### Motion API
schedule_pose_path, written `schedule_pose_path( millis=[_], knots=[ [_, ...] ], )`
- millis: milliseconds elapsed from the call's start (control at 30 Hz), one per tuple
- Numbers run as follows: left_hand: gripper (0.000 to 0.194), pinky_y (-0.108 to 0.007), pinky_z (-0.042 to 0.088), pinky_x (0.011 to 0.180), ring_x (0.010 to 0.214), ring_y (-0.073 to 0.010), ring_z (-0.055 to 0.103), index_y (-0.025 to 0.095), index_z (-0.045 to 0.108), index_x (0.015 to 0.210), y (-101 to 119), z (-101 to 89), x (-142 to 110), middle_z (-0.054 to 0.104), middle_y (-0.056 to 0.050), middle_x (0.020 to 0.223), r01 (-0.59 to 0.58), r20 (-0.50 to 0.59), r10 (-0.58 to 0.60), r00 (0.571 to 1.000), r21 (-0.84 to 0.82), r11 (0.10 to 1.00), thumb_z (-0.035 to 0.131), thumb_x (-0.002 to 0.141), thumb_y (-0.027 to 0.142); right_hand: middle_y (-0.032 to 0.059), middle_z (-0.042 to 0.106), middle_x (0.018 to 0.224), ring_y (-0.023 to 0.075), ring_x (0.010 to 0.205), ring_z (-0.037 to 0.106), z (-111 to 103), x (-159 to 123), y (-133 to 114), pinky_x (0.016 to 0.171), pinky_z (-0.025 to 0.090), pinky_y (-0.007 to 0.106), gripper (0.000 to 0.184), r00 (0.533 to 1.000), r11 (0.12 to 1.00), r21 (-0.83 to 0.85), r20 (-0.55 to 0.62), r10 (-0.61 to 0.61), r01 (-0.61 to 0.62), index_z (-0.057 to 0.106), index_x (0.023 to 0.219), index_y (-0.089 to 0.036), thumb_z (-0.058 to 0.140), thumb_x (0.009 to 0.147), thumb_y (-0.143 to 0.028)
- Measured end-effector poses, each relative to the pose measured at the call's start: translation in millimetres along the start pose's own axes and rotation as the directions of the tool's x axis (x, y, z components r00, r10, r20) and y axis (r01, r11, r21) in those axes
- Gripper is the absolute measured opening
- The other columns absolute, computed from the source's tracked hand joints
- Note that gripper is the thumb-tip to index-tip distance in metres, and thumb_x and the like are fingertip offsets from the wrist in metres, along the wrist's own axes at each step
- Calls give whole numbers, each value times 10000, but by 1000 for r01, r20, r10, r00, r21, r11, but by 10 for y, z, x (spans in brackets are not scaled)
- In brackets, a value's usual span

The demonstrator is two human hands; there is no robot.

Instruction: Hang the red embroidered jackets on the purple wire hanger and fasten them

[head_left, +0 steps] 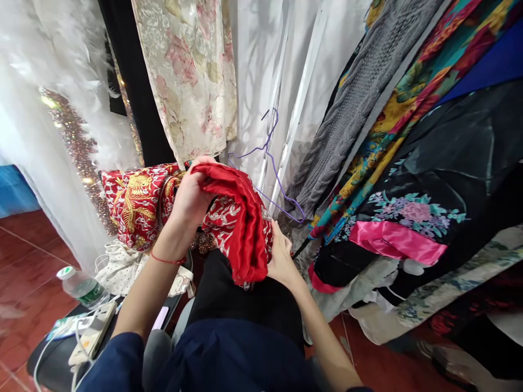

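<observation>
A folded red embroidered garment (245, 234) with a shiny red satin inner side is held up above my lap. My left hand (195, 190) grips its upper left edge, the thumb against the satin. On the lower right side, my right hand (280, 255) is closed around the garment's edge, with some of its fingers hidden behind the cloth. Just left of my left hand lies another red cloth piece with gold and silver embroidery (137, 204). Beyond the garment, a purple wire hanger (273, 163) leans by the white curtain.
Hanging clothes crowd the right side, among them a grey knit (355, 109) and a black floral garment (417, 209). At lower left, a black seat (44, 354) bears a power strip (93, 333) with cables and a plastic bottle (84, 288). A floral cream cloth (188, 71) hangs ahead.
</observation>
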State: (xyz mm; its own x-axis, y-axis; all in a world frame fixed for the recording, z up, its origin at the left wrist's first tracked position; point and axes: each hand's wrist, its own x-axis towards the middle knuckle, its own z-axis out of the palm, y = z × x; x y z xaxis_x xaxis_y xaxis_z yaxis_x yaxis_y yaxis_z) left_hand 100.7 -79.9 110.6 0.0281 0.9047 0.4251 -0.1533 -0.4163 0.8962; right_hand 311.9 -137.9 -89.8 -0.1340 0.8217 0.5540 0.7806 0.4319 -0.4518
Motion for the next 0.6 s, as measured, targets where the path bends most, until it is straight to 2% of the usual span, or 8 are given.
schedule_pose_path(
  millis=[100, 133, 200, 267, 333, 400, 500, 600],
  knots=[
    [165, -381, 546, 678, 849, -240, 659, 221, 553, 757, 271, -141, -169, 576, -50, 717, -57, -14, 60, 998, 130, 990, 420, 702, 302, 262, 137, 1640, 397, 1507, 223, 382, 191, -81, 1144, 246, 621, 1131, 995, 999, -46, -103, -12, 7, -125, 1571, -130, 646, 802, -436],
    [164, -389, 540, 668, 856, -249, 660, 227, 558, 718, 333, -204, -220, 588, -56, 708, -91, -1, 93, 996, 164, 982, 429, 700, 325, 261, 227, 1618, 382, 1478, 299, 469, 279, -115, 1133, 289, 587, 1036, 992, 999, -48, -123, -18, 12, -42, 1581, -116, 613, 825, -387],
    [164, -391, 522, 645, 835, -253, 658, 236, 575, 658, 396, -362, -277, 604, -57, 686, -163, 29, 161, 987, 229, 960, 460, 683, 350, 225, 494, 1477, 340, 1349, 493, 552, 489, -175, 1071, 399, 489, 759, 996, 998, -52, -75, -46, 43, 255, 1545, -113, 542, 864, -286],
    [152, -388, 501, 624, 772, -243, 645, 248, 601, 624, 375, -573, -260, 599, -45, 644, -231, 14, 239, 971, 307, 923, 487, 661, 341, 170, 677, 1260, 303, 1163, 634, 514, 735, -217, 965, 476, 403, 516, 996, 993, -83, 32, -81, 83, 525, 1398, -134, 491, 890, -216],
    [136, -386, 481, 609, 691, -227, 610, 269, 612, 596, 279, -835, -179, 576, -28, 593, -302, -41, 344, 938, 391, 870, 487, 635, 305, 122, 721, 1184, 276, 1031, 689, 406, 1011, -244, 881, 505, 366, 438, 995, 987, -130, 62, -83, 91, 620, 1327, -174, 450, 924, -192],
    [147, -386, 471, 605, 634, -214, 571, 285, 609, 583, 127, -1117, -56, 575, -17, 580, -366, -65, 443, 894, 463, 807, 465, 599, 260, 57, 704, 1254, 247, 990, 703, 288, 1320, -266, 841, 521, 350, 455, 996, 988, -129, 6, -85, 85, 595, 1378, -263, 426, 960, -209],
    [234, -392, 494, 689, 666, -209, 588, 274, 634, 648, -130, -1496, 186, 637, -13, 673, -404, 29, 470, 882, 561, 723, 432, 553, 200, -5, 698, 1279, 233, 1057, 691, 177, 1855, -302, 883, 536, 359, 448, 989, 994, -48, -103, -103, 98, 569, 1400, -342, 454, 974, -262],
    [259, -423, 486, 905, 963, -258, 650, 253, 645, 688, -287, -1790, 475, 689, -31, 821, -436, 145, 472, 869, 675, 595, 442, 550, 170, 16, 716, 1251, 254, 1104, 677, 147, 2459, -391, 934, 534, 421, 425, 978, 996, 34, -196, -78, 86, 615, 1356, -294, 472, 957, -255]
  ],
)
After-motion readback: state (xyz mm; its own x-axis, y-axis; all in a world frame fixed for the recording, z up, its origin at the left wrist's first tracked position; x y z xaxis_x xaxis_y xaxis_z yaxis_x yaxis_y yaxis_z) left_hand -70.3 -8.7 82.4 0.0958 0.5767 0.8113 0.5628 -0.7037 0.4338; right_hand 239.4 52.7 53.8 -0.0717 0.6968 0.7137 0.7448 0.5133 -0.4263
